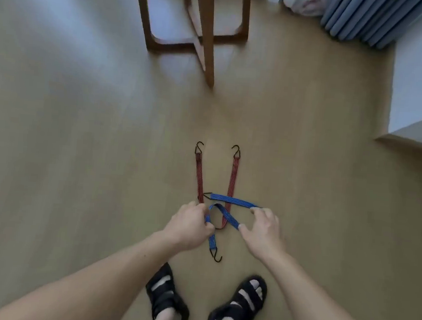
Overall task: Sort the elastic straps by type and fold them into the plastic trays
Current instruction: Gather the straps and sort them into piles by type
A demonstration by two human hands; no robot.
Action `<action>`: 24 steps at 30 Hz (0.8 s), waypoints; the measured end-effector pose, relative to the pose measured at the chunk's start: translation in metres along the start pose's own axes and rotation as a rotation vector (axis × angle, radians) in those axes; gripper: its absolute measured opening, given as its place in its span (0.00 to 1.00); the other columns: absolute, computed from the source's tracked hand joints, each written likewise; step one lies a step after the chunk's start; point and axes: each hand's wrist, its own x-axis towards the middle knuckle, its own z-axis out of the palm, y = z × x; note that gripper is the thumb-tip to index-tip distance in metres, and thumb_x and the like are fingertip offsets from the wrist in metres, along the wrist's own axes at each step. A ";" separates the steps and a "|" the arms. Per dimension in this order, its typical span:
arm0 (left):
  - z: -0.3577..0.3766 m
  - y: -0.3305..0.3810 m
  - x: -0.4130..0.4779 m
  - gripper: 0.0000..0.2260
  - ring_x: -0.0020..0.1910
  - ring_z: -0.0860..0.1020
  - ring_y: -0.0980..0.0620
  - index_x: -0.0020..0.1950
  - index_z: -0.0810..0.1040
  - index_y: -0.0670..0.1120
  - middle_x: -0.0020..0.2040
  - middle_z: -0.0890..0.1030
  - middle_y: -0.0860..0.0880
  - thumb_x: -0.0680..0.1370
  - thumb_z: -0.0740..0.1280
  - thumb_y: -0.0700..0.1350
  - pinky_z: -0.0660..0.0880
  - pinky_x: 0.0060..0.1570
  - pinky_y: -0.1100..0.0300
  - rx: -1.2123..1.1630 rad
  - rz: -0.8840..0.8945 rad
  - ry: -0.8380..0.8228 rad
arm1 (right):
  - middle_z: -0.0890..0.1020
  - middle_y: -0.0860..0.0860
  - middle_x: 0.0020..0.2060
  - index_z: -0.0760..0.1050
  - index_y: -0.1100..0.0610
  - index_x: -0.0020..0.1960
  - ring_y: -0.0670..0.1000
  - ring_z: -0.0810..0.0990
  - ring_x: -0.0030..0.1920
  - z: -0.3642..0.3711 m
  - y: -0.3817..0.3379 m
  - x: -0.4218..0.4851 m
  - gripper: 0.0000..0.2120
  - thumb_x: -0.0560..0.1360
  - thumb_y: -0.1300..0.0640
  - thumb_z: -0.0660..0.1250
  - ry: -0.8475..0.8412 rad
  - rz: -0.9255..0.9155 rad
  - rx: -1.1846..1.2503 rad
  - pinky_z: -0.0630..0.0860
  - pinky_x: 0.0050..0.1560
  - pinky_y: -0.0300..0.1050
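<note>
The blue strap [229,200] is soft and stretchy, so it flops and bends wherever a hand lets it. It looks light. It is flat, so it should fold neatly, but it may spring open if it is let go. The metal hooks at its ends are hard and a bit pointy (they could snag on the other strap). The best place to hold it is on the flat band, at the bends, not on the hooks.

The left hand [189,225] is curled, with fingers and thumb pinching the blue band. Below that pinch, the strap runs toward the person's feet and ends in a black hook [215,256]. Just above the pinch, the band makes a small loop. The right hand [262,227] holds the far bend of the strap, fingers on the top run and thumb on the lower run. From that grip the top run goes back toward the left hand and ends in the other hook [206,194].

The red strap [232,182] lies on the floor [78,148] and runs away from both grips. Its bottom bend sits between the hands. I cannot tell if the left hand touches it too. Both arms reach forward and down. No trays show here.
</note>
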 end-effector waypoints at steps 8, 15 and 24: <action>0.130 -0.053 0.188 0.21 0.61 0.75 0.46 0.71 0.70 0.46 0.66 0.72 0.46 0.78 0.62 0.47 0.74 0.57 0.55 0.006 -0.075 -0.070 | 0.59 0.51 0.75 0.54 0.51 0.78 0.55 0.56 0.75 0.142 0.085 0.193 0.39 0.74 0.45 0.69 -0.062 0.002 -0.096 0.65 0.68 0.52; 0.196 -0.088 0.245 0.20 0.64 0.74 0.48 0.71 0.71 0.46 0.68 0.73 0.48 0.78 0.64 0.46 0.73 0.61 0.55 -0.116 -0.123 -0.073 | 0.42 0.54 0.78 0.37 0.50 0.79 0.59 0.45 0.78 0.223 0.133 0.256 0.63 0.62 0.36 0.77 -0.082 0.060 -0.390 0.61 0.71 0.60; 0.186 -0.072 0.229 0.14 0.56 0.79 0.45 0.58 0.79 0.42 0.55 0.82 0.44 0.81 0.61 0.50 0.76 0.57 0.53 -0.289 -0.186 -0.114 | 0.83 0.49 0.44 0.73 0.49 0.56 0.55 0.79 0.48 0.215 0.119 0.225 0.08 0.79 0.48 0.62 0.010 0.052 -0.013 0.66 0.54 0.47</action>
